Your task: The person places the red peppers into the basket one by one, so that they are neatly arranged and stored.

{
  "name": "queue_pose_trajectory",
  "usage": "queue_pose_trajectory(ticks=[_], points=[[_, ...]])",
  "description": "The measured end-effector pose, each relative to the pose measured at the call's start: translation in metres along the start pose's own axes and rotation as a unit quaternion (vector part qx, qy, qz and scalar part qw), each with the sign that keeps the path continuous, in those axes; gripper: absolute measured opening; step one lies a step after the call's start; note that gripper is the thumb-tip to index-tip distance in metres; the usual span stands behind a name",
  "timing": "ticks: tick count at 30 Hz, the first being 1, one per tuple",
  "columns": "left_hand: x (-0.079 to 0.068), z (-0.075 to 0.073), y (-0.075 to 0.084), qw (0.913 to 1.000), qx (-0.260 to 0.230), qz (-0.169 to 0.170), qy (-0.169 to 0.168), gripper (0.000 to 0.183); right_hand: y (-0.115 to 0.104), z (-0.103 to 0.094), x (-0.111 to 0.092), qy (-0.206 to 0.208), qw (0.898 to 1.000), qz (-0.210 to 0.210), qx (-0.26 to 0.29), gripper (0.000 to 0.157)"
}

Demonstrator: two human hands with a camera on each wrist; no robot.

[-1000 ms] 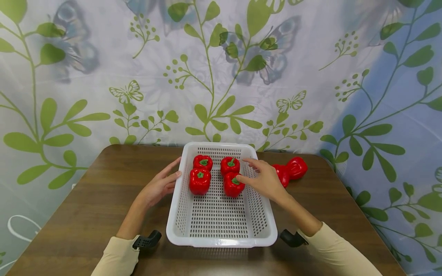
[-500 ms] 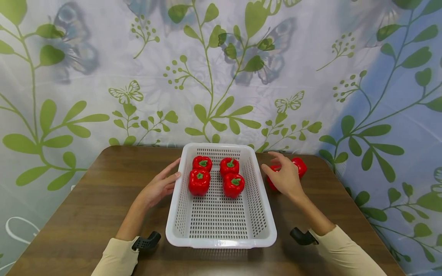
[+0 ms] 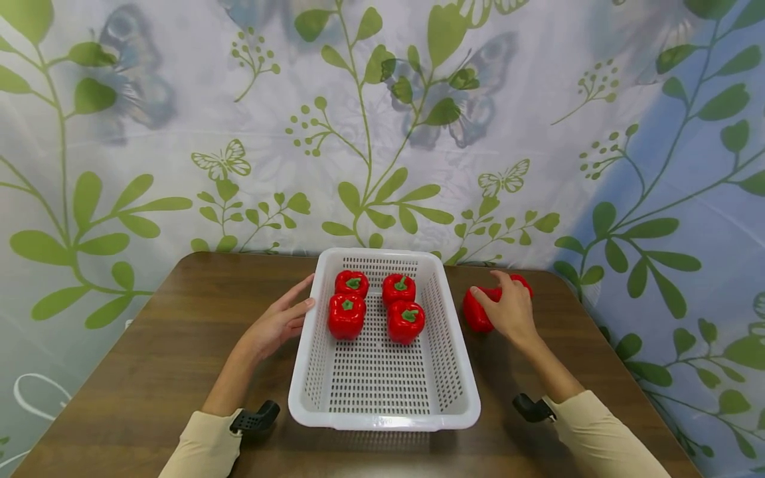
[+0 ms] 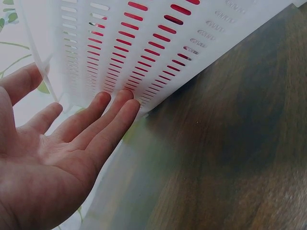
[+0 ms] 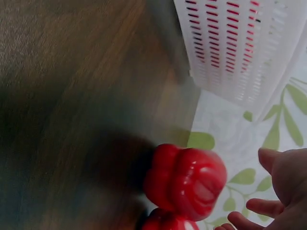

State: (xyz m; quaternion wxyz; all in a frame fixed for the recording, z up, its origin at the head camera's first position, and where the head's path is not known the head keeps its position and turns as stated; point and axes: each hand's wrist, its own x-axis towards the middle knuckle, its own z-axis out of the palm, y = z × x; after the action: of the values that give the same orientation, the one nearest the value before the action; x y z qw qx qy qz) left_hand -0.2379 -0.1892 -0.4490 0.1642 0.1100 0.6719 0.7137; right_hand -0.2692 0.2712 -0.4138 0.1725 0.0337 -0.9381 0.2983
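A white perforated plastic basket (image 3: 384, 421) stands on the table, with several red bell peppers (image 3: 346, 318) with green stems in its far half. My left hand (image 3: 270, 330) rests its extended fingers against the basket's left wall; in the left wrist view the fingertips (image 4: 128, 106) touch the slotted side. To the right of the basket lie two more red bell peppers, the nearer one (image 3: 475, 312) partly behind my right hand (image 3: 515, 311). That hand hovers over them, thumb and fingers spread. In the right wrist view a gap separates it from the nearer pepper (image 5: 187, 182).
The brown wooden table (image 3: 197, 318) ends at a patterned cloth backdrop (image 3: 382, 133) with green leaves and butterflies. The second loose pepper (image 3: 523, 283) sits near the far right table corner. Black wrist devices (image 3: 255, 418) are worn at both sleeves.
My right hand has left the pepper in the basket's right row and moved right, over the basket's rim to the two loose peppers. The left hand stays at the basket's side.
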Motion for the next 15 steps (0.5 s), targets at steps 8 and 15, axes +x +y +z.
queue_pose_trajectory(ticks=[8,15], points=[[0.000,0.000,0.000,1.0000,0.002,-0.001,0.002,0.063,0.008,0.008,0.005,-0.017,0.999,0.027,-0.021,0.071],[0.000,-0.001,-0.001,1.0000,0.003,0.003,-0.002,0.063,0.016,0.015,0.006,-0.048,0.996,0.056,-0.043,0.079]])
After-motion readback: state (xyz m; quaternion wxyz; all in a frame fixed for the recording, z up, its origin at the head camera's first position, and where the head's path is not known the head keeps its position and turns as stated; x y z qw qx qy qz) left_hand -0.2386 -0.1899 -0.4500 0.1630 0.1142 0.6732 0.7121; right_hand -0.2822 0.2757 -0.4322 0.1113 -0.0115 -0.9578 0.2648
